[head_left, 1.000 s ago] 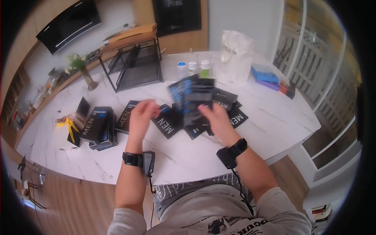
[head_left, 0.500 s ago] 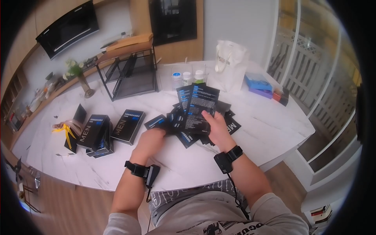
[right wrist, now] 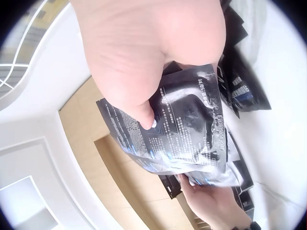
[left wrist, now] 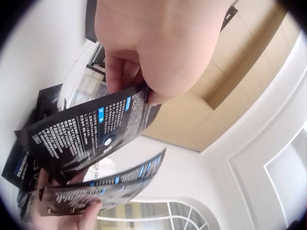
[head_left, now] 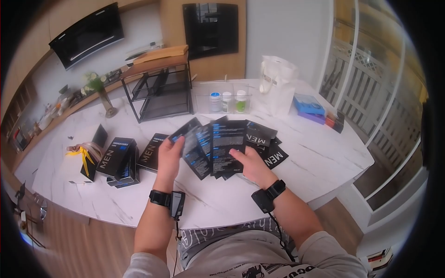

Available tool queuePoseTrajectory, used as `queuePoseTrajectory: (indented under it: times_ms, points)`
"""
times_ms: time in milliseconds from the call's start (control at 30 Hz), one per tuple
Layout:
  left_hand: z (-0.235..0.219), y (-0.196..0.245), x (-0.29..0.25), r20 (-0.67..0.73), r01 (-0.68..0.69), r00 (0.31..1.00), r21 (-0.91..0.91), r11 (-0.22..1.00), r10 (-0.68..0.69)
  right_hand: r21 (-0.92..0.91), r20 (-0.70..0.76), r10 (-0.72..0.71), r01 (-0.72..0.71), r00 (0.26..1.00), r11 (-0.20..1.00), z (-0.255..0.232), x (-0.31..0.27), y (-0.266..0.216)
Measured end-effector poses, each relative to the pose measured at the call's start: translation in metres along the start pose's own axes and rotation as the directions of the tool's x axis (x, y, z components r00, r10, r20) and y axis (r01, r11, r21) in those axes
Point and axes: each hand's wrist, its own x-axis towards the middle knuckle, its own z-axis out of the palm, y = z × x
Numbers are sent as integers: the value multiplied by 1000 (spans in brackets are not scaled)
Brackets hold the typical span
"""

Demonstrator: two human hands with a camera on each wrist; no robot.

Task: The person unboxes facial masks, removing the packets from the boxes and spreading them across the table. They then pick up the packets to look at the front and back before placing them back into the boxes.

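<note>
My left hand (head_left: 169, 152) pinches the upper edge of a black sachet (left wrist: 91, 127) printed with small white text and blue labels. A few more sachets (head_left: 229, 146) are held fanned in my right hand (head_left: 255, 165), its thumb pressed flat on the front one. In the right wrist view, the front sachet (right wrist: 184, 127) is shiny and shows its printed side. Behind and to the right of these, a spread of loose black sachets (head_left: 276, 157) marked MEN lies on the marble-look table (head_left: 208, 204). Just left of my left hand is a black MEN box (head_left: 149, 153).
Stacked black MEN boxes (head_left: 114, 160) and an open box with a yellow ribbon (head_left: 85, 160) stand at left. A black metal rack (head_left: 164, 113), white-capped bottles (head_left: 240, 103), a white paper bag (head_left: 278, 90) and a blue box (head_left: 309, 104) line the back.
My left hand has gone from empty to reaching down at the sachets, then up and back with one pinched. My right hand keeps its sachets, now lower and nearer.
</note>
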Motion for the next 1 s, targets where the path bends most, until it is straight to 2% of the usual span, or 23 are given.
queuePoseTrajectory:
  times_ms: [100,133,167,200,233,300,400,500,600,700,767,867,1000]
  points:
    - [19,8,-11,107,109,989,-87,990,-100,-70,6,-7,7,1000,997,-4,6,15]
    - [24,7,-14,158,134,981,-119,984,-114,-117,-28,-69,65,997,991,-3,5,14]
    - [27,6,-17,209,159,970,-150,976,-126,-67,-58,-94,90,994,994,-3,6,14]
    - [24,0,-16,308,252,927,-95,963,-213,-19,-86,-118,116,989,993,-4,9,16]
    - [30,-1,-21,306,249,913,108,963,-270,29,-115,-138,142,984,989,-4,10,18]
    - [41,0,-30,451,257,829,218,941,-331,84,-139,-133,146,981,986,-4,10,18]
    - [54,11,-38,439,405,784,175,897,-439,136,-147,-115,136,982,981,-3,8,19]
    - [49,6,-35,427,302,831,191,934,-356,112,-128,-113,128,985,985,-3,9,21]
    - [40,6,-29,387,239,860,269,933,-332,33,-100,-115,119,988,992,-5,8,23]
    - [38,3,-28,319,223,900,247,943,-297,-89,-114,-171,162,979,983,-1,7,21]
    - [40,4,-29,322,233,895,252,939,-309,-210,-136,-210,179,968,961,-1,7,16]
    - [42,6,-31,322,238,891,269,933,-320,-269,-149,-184,140,972,953,-5,6,16]
    - [48,11,-34,283,272,897,251,929,-339,-370,-106,-241,187,965,910,-6,5,15]
